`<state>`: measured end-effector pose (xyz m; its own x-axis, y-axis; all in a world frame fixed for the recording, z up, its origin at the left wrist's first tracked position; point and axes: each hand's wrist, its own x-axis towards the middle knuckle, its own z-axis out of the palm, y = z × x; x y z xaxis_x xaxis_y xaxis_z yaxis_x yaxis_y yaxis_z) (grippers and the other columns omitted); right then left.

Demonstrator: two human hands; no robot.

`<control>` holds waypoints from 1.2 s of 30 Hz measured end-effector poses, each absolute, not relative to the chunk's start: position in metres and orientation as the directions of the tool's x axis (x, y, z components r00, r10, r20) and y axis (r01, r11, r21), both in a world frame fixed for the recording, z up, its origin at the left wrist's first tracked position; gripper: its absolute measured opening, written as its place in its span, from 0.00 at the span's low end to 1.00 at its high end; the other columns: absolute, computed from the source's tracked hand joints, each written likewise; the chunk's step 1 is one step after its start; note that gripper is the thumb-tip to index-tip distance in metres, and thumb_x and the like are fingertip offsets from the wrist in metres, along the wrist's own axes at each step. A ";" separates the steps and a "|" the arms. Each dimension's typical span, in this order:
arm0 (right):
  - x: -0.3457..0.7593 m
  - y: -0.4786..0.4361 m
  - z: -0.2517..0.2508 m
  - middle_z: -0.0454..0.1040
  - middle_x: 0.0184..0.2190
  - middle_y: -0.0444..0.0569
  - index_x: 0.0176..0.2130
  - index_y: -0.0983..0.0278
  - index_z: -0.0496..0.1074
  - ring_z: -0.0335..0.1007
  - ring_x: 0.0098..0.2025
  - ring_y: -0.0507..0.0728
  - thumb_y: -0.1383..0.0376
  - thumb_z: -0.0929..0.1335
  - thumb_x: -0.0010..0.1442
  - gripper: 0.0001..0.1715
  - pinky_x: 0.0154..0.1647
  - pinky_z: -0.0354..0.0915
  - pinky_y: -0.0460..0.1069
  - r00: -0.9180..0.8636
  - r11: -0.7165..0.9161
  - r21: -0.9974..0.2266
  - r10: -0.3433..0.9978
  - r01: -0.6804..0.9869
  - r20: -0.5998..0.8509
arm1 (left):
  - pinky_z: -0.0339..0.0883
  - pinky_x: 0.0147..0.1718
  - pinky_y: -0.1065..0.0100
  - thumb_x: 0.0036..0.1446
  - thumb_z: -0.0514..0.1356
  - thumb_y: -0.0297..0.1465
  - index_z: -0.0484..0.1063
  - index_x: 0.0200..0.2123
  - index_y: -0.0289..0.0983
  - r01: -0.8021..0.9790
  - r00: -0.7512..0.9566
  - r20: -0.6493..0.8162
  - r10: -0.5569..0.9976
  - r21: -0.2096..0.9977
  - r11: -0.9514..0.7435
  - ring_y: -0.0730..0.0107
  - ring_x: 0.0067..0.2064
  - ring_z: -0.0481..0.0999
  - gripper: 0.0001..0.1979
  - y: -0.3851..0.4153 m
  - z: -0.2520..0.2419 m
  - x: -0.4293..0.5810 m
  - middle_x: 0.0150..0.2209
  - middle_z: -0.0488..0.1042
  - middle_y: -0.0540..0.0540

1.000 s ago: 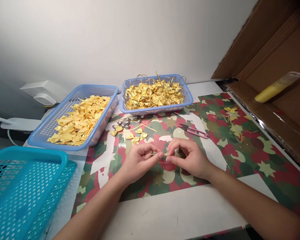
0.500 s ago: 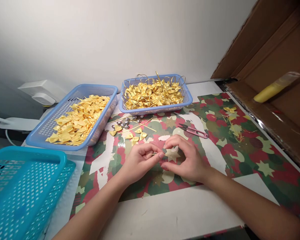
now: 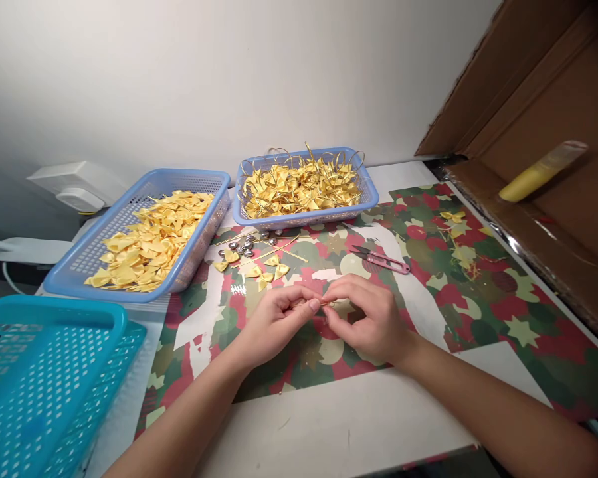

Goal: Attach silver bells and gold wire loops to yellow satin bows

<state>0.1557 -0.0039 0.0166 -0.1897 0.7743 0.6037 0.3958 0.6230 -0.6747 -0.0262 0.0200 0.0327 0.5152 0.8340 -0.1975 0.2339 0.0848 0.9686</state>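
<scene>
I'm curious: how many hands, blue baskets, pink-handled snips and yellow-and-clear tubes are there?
Hands: 2 (left hand, right hand)
Blue baskets: 2 (left basket, right basket)
Pink-handled snips: 1
Yellow-and-clear tube: 1
Total: 6

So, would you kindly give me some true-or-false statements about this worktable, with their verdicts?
The left hand and right hand have their fingertips close together. True.
The right hand is gripping the pink-handled snips. False: the snips lie on the patterned sheet.
Loose yellow bows lie near small silver pieces. True.
Red baskets hold the piled bows. False: the piled bows are in blue baskets.
The turquoise basket stands at the picture's lower left. True.
</scene>
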 end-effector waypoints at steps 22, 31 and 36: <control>0.156 -0.005 0.014 0.72 0.28 0.46 0.32 0.62 0.72 0.69 0.31 0.52 0.76 0.64 0.55 0.11 0.30 0.66 0.47 -0.161 0.534 -0.778 0.845 0.333 0.511 | 0.48 0.23 0.73 0.62 0.56 0.44 0.68 0.29 0.35 0.368 0.502 -0.211 0.839 0.930 0.014 0.76 0.26 0.56 0.18 0.016 0.032 -0.027 0.24 0.63 0.52; 0.157 -0.005 0.014 0.69 0.26 0.45 0.29 0.62 0.67 0.66 0.30 0.52 0.75 0.65 0.53 0.08 0.30 0.64 0.47 -0.158 0.511 -0.781 0.858 0.359 0.489 | 0.45 0.21 0.73 0.63 0.56 0.43 0.67 0.28 0.35 0.353 0.501 -0.189 0.844 0.936 0.000 0.77 0.23 0.51 0.18 0.016 0.033 -0.027 0.21 0.55 0.55; 0.158 -0.003 0.014 0.68 0.25 0.44 0.28 0.62 0.65 0.65 0.29 0.51 0.75 0.65 0.52 0.08 0.30 0.63 0.47 -0.151 0.509 -0.774 0.858 0.378 0.491 | 0.47 0.22 0.73 0.63 0.56 0.42 0.67 0.27 0.36 0.342 0.494 -0.168 0.853 0.940 -0.013 0.76 0.24 0.53 0.17 0.018 0.033 -0.028 0.21 0.57 0.54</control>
<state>0.1582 -0.0032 0.0143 -0.1507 0.8582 0.4908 0.3778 0.5087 -0.7736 -0.0282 0.0178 0.0329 0.4943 0.8529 -0.1681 0.3419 -0.0129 0.9397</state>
